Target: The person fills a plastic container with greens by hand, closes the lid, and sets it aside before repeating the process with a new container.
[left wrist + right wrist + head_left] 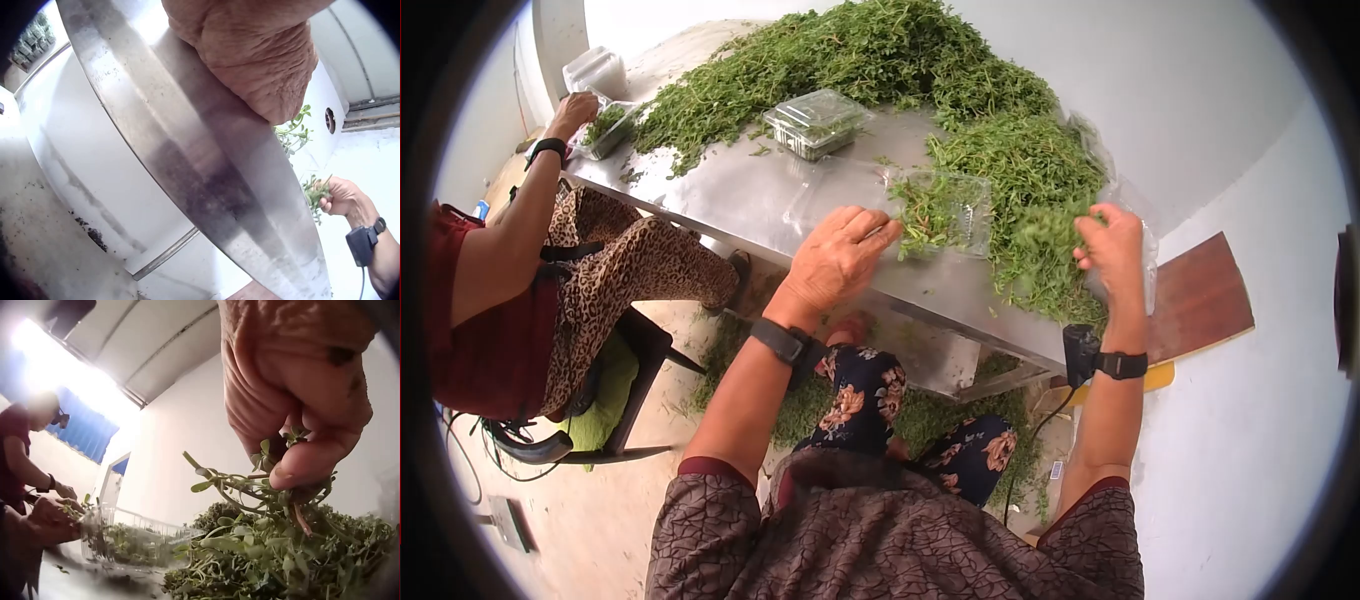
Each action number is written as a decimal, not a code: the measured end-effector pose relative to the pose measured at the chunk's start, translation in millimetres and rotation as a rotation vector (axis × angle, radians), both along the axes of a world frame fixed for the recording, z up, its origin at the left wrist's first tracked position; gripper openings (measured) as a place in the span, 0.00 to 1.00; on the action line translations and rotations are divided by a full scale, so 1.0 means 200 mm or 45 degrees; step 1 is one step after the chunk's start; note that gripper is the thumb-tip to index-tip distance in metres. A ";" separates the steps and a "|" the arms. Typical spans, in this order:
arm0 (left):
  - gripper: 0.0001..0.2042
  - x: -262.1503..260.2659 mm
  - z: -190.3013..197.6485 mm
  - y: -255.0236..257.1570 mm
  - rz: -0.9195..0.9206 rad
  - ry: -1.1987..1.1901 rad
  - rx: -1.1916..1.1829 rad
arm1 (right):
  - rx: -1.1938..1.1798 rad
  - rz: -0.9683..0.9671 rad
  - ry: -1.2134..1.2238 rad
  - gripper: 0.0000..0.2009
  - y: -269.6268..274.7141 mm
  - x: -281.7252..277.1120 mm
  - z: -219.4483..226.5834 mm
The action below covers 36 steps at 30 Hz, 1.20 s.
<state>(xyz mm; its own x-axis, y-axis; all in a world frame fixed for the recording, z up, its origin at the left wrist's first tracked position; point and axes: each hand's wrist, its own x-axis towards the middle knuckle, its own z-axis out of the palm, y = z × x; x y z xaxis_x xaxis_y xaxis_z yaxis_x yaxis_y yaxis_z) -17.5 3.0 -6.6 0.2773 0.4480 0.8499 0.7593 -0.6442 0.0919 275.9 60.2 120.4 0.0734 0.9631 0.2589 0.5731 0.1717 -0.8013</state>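
My left hand [840, 258], fingers curled, is at the left side of an open clear plastic container [978, 215], pinching purslane-like green sprigs [72, 511] at its fingertips. More sprigs [930, 205] lie inside the container, whose clear lid [820, 190] is folded out to the left, partly behind that hand. My right hand [1118, 245] is raised over the near right part of a large heap of the same greens [1040, 170]. A small bunch [269, 487] hangs between its thumb and fingers, blurred in the head view.
A closed, filled clear container [815, 125] stands behind on the metal table [730, 200]. At left, another person's hand [578, 108] is over a container of greens [607, 130], near stacked empty containers [595, 72]. A brown board [1200, 297] leans at the right; loose greens cover the floor below.
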 end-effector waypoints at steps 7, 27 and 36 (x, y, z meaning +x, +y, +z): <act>0.20 0.00 0.00 0.00 0.006 0.028 -0.015 | 0.148 0.241 0.201 0.11 -0.13 -0.23 0.19; 0.20 0.00 0.00 0.00 -0.004 0.011 -0.027 | -0.040 0.207 0.076 0.15 -0.10 -0.30 -0.10; 0.21 0.00 0.00 0.01 0.000 0.018 -0.008 | -0.207 0.198 0.229 0.18 -0.20 -0.33 -0.35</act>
